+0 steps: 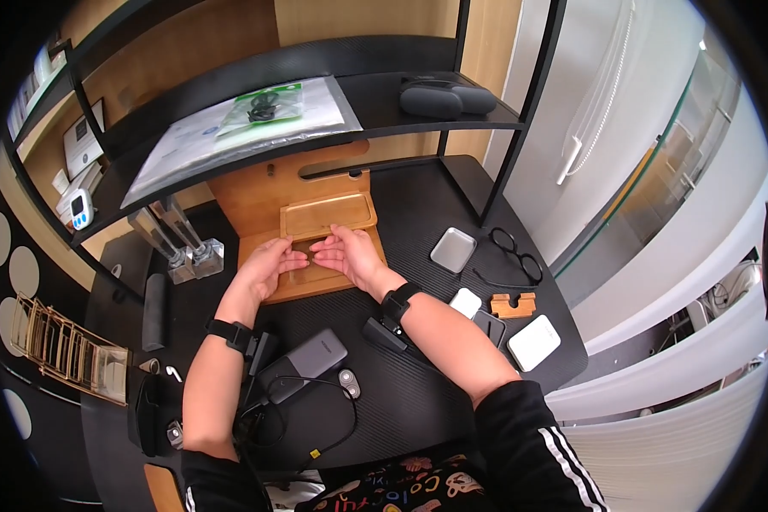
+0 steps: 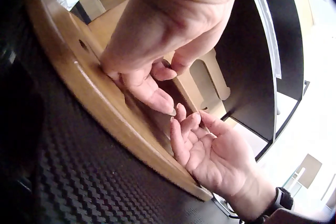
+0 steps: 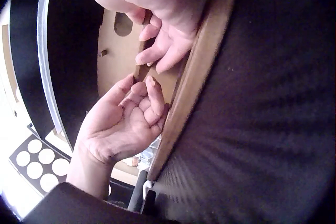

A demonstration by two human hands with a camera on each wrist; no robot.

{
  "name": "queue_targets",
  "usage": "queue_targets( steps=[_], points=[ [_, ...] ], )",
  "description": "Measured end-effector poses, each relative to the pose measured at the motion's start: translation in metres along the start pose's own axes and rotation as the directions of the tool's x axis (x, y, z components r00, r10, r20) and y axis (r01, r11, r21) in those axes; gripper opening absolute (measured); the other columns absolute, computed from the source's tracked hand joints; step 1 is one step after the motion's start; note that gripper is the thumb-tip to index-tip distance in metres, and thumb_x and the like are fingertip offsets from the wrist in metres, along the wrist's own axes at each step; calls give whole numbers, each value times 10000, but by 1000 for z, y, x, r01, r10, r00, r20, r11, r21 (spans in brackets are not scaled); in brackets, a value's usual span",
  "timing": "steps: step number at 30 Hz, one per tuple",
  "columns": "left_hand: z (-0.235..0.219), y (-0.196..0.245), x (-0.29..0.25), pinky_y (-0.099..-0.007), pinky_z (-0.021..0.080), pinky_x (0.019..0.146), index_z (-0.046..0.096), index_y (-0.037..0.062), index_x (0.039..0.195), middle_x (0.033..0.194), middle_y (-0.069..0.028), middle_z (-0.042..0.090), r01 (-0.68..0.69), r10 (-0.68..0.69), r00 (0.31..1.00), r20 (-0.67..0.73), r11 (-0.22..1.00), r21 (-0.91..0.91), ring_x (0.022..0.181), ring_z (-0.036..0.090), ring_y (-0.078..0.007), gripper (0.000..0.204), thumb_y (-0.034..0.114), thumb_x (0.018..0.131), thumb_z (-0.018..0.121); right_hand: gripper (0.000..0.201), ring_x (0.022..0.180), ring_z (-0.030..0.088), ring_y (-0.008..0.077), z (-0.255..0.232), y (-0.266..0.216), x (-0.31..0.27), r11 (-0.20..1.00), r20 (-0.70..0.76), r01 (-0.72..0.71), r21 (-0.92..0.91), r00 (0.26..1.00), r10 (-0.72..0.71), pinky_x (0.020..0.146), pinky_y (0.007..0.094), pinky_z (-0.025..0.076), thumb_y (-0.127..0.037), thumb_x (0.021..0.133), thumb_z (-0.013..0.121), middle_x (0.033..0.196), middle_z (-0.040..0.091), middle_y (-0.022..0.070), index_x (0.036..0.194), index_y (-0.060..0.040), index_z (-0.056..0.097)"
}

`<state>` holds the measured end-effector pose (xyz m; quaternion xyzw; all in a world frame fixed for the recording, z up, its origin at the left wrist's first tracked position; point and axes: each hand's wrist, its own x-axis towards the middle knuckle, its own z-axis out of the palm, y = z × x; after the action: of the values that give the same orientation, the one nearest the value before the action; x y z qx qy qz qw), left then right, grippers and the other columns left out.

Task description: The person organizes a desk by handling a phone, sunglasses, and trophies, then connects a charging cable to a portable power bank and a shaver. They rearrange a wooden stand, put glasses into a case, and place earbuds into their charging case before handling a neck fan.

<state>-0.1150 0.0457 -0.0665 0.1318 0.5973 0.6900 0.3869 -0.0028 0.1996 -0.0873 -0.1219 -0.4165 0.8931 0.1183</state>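
In the head view, a small rectangular wooden tray with a raised rim sits tilted on a wooden desk stand with an upright back panel. My left hand grips the tray's front edge near its left corner, thumb at the rim and fingers curled below. My right hand pinches the same edge further right, thumb on the rim. Both hands' fingertips nearly meet under the tray. In the left wrist view, the stand's rounded wooden base lies on the black textured desktop, and the fingers partly hide the tray's edge.
A black shelf overhangs the stand. Clear crystal blocks stand left of it. A grey power bank and black cable lie in front. Rightward are a grey square dish, glasses and a white flat block.
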Motion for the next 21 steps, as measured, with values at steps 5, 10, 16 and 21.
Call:
queue_targets(
  steps=[5, 10, 16, 21],
  points=[
    [-3, -1, 1, -315, 549, 785, 526, 44, 856, 809, -95, 605, -14, 14, 1000, 24, 999, 29, 792, 638, -210, 232, 250, 962, 537, 420, 695, 655, 223, -2, 8, 6, 998, -21, 50, -39, 999, -51, 710, 341, 578, -368, 972, 488, 846, 667, 196, 743, -20, 539],
    [-7, -6, 7, -301, 545, 779, 527, 31, 893, 842, -108, 608, -35, 34, 999, 9, 997, 66, 816, 639, -212, 269, 290, 967, 527, 463, 668, 644, 204, -1, 10, 7, 995, -53, 64, -72, 996, -68, 700, 336, 580, -401, 971, 482, 826, 665, 182, 702, -29, 548],
    [-3, -4, 4, -303, 541, 781, 531, 1, 1003, 893, -139, 620, -24, 22, 999, 29, 996, 85, 837, 644, -230, 314, 311, 985, 482, 396, 661, 636, 190, 8, 8, 2, 992, -102, 82, -92, 991, -91, 666, 322, 577, -325, 955, 535, 770, 653, 140, 727, -4, 574],
    [-20, 18, -6, -324, 538, 812, 532, 20, 1088, 957, -193, 644, 93, -89, 995, 38, 989, -115, 912, 654, -258, 303, 297, 993, 458, 247, 623, 623, 172, 3, 10, 2, 992, -94, 109, -69, 989, -115, 661, 339, 582, -192, 909, 593, 684, 630, 114, 761, 4, 594]
  ],
)
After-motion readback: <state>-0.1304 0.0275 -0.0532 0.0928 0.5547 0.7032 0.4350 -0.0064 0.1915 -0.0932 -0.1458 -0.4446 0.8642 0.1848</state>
